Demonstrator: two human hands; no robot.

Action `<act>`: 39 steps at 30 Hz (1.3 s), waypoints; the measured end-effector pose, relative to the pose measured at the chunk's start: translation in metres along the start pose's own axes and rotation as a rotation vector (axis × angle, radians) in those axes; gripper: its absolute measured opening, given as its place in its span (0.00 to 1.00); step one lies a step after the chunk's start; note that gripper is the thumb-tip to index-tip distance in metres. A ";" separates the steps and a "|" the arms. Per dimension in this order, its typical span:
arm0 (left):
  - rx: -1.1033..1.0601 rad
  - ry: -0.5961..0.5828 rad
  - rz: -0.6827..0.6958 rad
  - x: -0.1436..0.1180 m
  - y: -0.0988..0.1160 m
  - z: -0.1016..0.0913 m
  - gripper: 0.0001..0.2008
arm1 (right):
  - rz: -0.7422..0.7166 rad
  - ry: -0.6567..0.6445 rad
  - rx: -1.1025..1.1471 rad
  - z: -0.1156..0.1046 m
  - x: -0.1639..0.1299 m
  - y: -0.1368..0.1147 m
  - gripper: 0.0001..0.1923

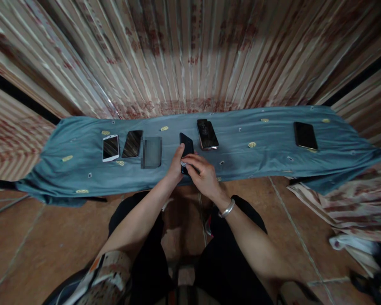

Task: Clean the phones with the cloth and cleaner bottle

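A dark phone sits in my left hand, tilted above the near edge of the blue cloth, its thumb along one side. My right hand is closed in a pinch over the phone's lower part, covering much of it. Between those fingertips shows a small whitish bit, too small to name. Just beyond the right hand, a small stack of dark phones lies on the cloth. Left of my hands is a flat rectangular thing whose surface is blurred out.
The blue cloth covers a long narrow bench. Farther left lie a black phone and a white-framed phone. Another dark phone is at the far right. A striped curtain hangs behind; tiled floor shows below.
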State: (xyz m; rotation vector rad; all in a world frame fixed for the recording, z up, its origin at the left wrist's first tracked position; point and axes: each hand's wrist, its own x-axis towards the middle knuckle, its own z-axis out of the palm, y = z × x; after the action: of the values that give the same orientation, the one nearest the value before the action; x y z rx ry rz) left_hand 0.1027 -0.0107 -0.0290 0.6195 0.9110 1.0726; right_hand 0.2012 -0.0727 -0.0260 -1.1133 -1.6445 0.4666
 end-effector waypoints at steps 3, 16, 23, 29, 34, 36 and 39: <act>-0.006 0.030 0.009 -0.002 0.008 -0.004 0.17 | -0.017 -0.051 0.055 0.002 -0.002 -0.009 0.12; -0.072 0.128 -0.039 -0.011 0.027 -0.011 0.24 | -0.176 -0.141 -0.105 0.003 -0.011 -0.019 0.13; -0.165 0.133 0.022 -0.013 0.037 -0.016 0.21 | -0.197 -0.143 -0.197 0.001 -0.016 -0.007 0.13; -0.170 0.152 0.034 -0.016 0.045 -0.023 0.21 | -0.120 -0.070 -0.191 -0.004 -0.013 0.005 0.11; -0.137 0.151 0.046 -0.022 0.044 -0.024 0.21 | -0.011 0.032 -0.043 -0.003 -0.009 0.001 0.09; -0.125 0.146 0.042 -0.024 0.042 -0.024 0.23 | -0.011 0.000 -0.001 0.002 -0.010 -0.004 0.09; -0.109 0.127 0.046 -0.025 0.037 -0.024 0.26 | -0.026 -0.080 -0.005 0.011 -0.014 -0.011 0.10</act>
State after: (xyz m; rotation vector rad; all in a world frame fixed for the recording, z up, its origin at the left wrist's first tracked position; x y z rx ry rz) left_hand 0.0602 -0.0201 -0.0029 0.4880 0.9450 1.2054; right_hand 0.1867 -0.0874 -0.0298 -1.0878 -1.7286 0.4959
